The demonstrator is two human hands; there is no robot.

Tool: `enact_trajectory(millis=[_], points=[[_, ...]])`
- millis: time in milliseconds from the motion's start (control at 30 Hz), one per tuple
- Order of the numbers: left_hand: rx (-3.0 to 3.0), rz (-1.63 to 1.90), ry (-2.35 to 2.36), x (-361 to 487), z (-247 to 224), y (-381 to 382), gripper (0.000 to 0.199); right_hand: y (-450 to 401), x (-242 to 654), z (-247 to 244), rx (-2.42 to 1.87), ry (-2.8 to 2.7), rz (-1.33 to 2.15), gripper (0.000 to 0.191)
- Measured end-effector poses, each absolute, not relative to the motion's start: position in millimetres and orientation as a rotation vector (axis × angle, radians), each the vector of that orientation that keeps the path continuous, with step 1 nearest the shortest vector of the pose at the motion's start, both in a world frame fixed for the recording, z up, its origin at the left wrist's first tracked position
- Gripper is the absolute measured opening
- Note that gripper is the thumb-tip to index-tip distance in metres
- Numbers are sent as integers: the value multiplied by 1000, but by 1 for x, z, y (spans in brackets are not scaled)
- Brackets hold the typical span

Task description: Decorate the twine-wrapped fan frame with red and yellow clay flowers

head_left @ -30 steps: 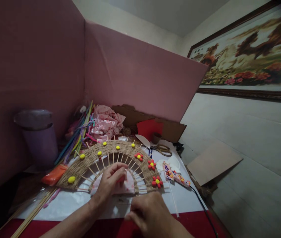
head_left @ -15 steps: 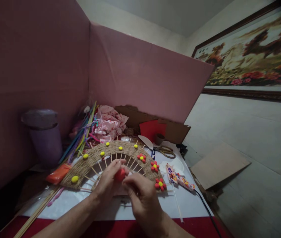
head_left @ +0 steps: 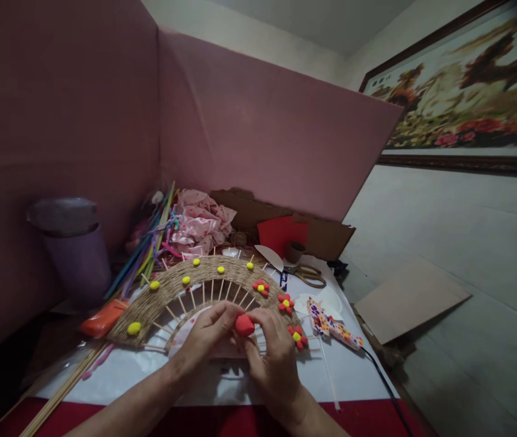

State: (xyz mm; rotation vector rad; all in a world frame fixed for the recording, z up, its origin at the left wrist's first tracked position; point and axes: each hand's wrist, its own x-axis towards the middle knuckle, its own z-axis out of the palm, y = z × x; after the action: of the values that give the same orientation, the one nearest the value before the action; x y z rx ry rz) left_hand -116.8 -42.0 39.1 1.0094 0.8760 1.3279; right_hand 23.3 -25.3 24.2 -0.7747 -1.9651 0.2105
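A lump of red modelling clay [head_left: 244, 325] sits between my two hands, held up over the inner part of a fan-shaped piece. My left hand [head_left: 208, 337] pinches it from the left, and the fingers of my right hand [head_left: 273, 346] close on its right side. Behind the hands lies the woven twine arch [head_left: 149, 306], threaded on thin wooden sticks. Several yellow clay dots [head_left: 134, 328] are spread along its left and top. On its right part are red flowers [head_left: 297, 337] with yellow centres.
To the right lies a flower-patterned glue gun [head_left: 333, 325] with a black cord. Scissors [head_left: 306, 275] rest behind it. At the left are an orange packet [head_left: 102, 318], a purple bin [head_left: 78, 261] and pipe cleaners [head_left: 149, 255]. Crumpled pink fabric [head_left: 203, 221] lies behind the arch.
My hands have moved slightly right and come together at the fingertips. The red clay, earlier mostly in my left hand, now shows between both hands. The view has shifted a little.
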Motion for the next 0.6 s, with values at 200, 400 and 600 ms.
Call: enact_trajectory(millis=[200, 400, 600], points=[[1048, 1339, 938, -124, 38, -38, 24, -26, 23, 24, -706, -1936, 394, 33], [1064, 1289, 890, -120, 35, -38, 31, -25, 23, 24, -633, -1889, 458, 32], [1112, 1271, 821, -119, 31, -38, 25, -28, 25, 25, -682, -1890, 439, 38]])
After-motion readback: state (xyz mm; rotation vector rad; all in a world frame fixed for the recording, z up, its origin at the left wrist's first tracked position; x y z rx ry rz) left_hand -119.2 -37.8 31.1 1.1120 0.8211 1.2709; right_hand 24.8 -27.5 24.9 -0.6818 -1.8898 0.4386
